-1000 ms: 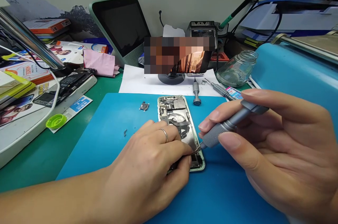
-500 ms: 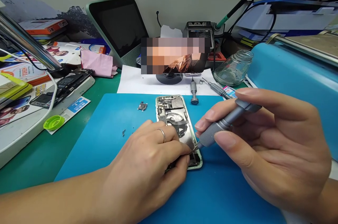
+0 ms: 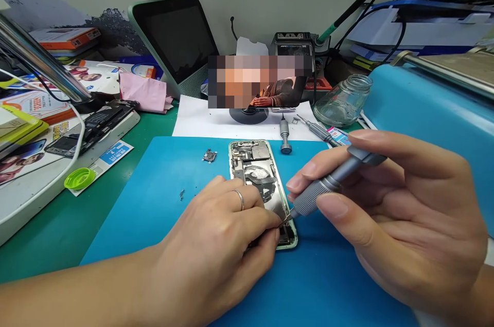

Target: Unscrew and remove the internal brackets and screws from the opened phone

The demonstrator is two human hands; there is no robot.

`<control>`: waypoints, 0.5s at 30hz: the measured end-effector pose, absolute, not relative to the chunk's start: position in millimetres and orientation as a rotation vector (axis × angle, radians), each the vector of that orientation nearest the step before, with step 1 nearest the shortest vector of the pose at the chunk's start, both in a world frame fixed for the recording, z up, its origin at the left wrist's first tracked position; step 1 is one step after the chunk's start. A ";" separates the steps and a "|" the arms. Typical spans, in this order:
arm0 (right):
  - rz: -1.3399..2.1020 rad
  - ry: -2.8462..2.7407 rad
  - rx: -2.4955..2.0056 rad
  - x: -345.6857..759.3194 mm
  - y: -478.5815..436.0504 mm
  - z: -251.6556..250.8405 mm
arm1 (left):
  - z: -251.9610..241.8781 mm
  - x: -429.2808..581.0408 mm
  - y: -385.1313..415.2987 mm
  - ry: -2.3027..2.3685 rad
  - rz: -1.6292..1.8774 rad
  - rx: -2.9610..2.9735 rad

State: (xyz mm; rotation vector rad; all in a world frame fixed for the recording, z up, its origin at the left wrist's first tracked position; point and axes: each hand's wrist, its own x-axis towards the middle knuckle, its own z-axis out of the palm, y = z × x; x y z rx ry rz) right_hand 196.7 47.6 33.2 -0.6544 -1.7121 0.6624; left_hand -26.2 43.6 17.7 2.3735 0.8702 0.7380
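Note:
An opened smartphone [image 3: 275,198] with its inner parts bare lies on the blue mat [image 3: 154,178], its lower part half covered by my left hand [image 3: 227,229]. That hand is closed over the phone, thumb and index finger together by the screwdriver's tip; whatever they pinch is hidden. My right hand [image 3: 397,214] is closed round a grey precision screwdriver [image 3: 316,193], slanted down to the phone's lower right edge. Left of the phone lie a small metal-framed part [image 3: 209,156] and several tiny screws [image 3: 181,194].
Another grey screwdriver [image 3: 284,134] stands beyond the phone, near a third one [image 3: 318,131] lying down. A glass jar [image 3: 343,103] leans behind them. A dark-screened device [image 3: 177,39] and a blurred picture [image 3: 254,83] are at the back. A green cap [image 3: 79,178] lies left.
The view has shifted very slightly. Both hands keep their places, with the screwdriver's tip still at the phone's lower right edge.

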 end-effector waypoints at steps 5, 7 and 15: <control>0.667 -1.708 -0.662 196.4 48.6 32.7 | 18.1 -26.1 43.3 0.876 0.729 2.368; 0.666 -1.707 -0.662 196.9 48.8 31.8 | 18.9 -25.2 43.7 0.891 0.722 2.351; 0.653 -1.711 -0.686 196.8 45.7 32.9 | 22.2 -25.0 42.8 0.926 0.696 2.333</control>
